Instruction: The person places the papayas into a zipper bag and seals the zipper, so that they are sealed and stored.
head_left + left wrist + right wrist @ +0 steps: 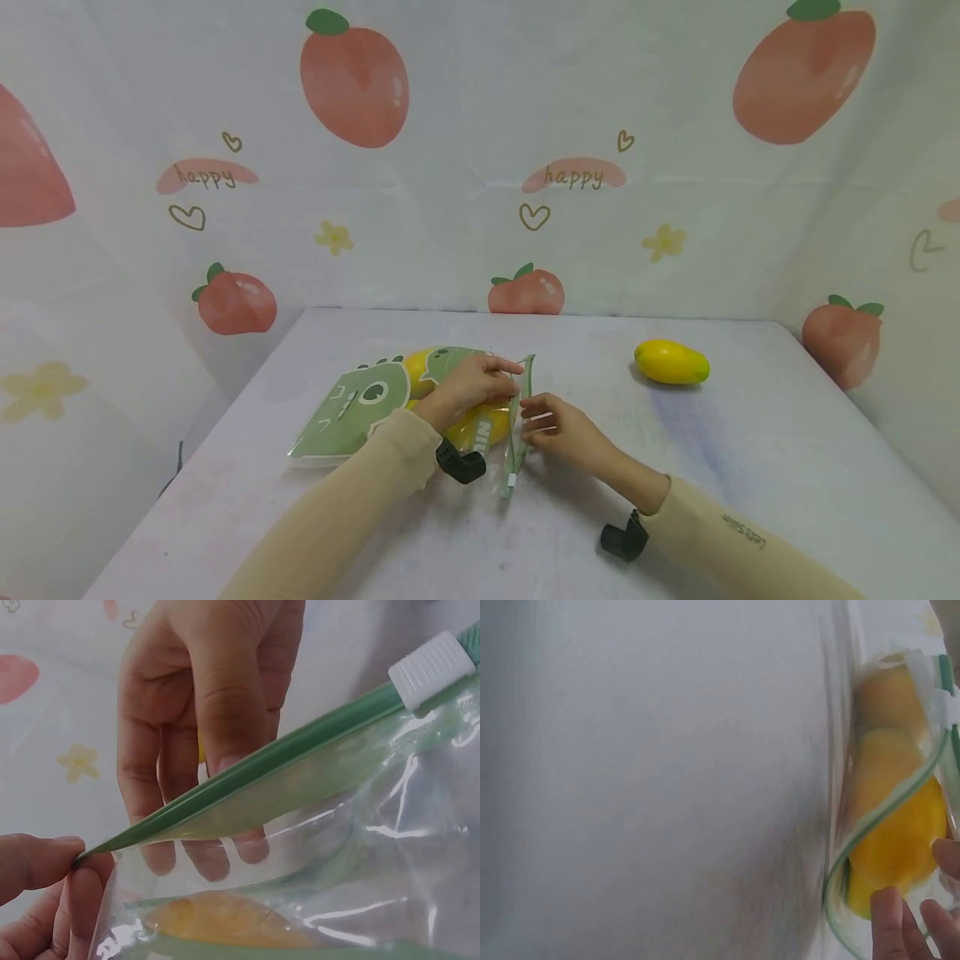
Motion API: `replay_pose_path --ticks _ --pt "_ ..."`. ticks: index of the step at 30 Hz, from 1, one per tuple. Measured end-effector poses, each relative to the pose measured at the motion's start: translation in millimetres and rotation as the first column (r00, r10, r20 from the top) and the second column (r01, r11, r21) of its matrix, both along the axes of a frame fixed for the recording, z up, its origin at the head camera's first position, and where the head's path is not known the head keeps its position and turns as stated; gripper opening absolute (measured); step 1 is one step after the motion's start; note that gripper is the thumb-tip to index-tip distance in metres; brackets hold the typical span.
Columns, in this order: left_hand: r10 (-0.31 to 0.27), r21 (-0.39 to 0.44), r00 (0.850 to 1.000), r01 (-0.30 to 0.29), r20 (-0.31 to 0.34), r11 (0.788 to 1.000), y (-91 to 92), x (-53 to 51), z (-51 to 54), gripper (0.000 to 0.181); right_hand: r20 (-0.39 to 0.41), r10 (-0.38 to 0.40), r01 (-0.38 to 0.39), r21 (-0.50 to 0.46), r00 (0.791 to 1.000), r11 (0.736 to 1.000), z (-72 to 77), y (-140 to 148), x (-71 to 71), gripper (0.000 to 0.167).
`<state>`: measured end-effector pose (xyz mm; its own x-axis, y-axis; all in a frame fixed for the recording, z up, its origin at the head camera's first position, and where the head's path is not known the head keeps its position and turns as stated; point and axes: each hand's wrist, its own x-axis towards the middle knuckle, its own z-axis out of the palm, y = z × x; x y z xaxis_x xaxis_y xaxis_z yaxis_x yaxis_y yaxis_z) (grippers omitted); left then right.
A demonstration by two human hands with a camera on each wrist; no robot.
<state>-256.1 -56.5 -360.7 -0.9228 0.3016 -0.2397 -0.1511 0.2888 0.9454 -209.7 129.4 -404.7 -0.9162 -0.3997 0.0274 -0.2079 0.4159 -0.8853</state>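
A clear zip bag (pixel 330 421) with a green dinosaur print lies on the table, holding yellow mangoes (pixel 896 832). Its green-edged mouth (pixel 519 421) faces right, with gaps between its edges. My left hand (pixel 468 387) reaches over the bag; in the left wrist view its thumb and finger pinch one end of the green zip strip (pixel 247 772). Beside the mouth is my right hand (pixel 562 429), fingers loosely bent and apart, pinching nothing visible. Through the plastic, its fingertips (pixel 206 859) show behind the strip; whether they touch it I cannot tell. A white slider (pixel 433 669) sits on the strip.
Another yellow mango (pixel 671 362) lies on the white table (pixel 750 467), toward the back right. Behind the table hangs a white cloth (pixel 450 233) printed with peaches and flowers. Both wrists carry black cameras, one (pixel 624 537) by the right sleeve.
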Motion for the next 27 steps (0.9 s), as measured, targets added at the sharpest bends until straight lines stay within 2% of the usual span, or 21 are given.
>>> replay_pose_path --ticks 8,18,22,27 --pt "-0.003 0.007 1.000 0.003 0.016 1.000 0.1 0.8 0.4 0.035 -0.004 -0.043 0.043 0.004 0.999 0.999 7.7 14.0 -1.0 0.041" --pt "0.001 -0.002 0.999 -0.001 0.037 1.000 -0.1 -0.9 0.6 0.036 -0.091 -0.059 0.056 -0.034 0.994 0.998 27.4 47.2 -8.0 0.036" --pt "-0.008 0.015 0.999 0.007 0.045 1.000 -0.9 -0.6 0.7 0.036 -0.123 -0.099 0.091 -0.069 0.987 0.993 39.6 61.6 -10.4 0.034" --pt "-0.014 0.020 0.999 0.013 0.048 1.000 -1.5 -0.2 1.2 0.037 -0.118 -0.152 0.138 -0.122 0.981 0.983 60.3 80.3 -12.4 0.038"
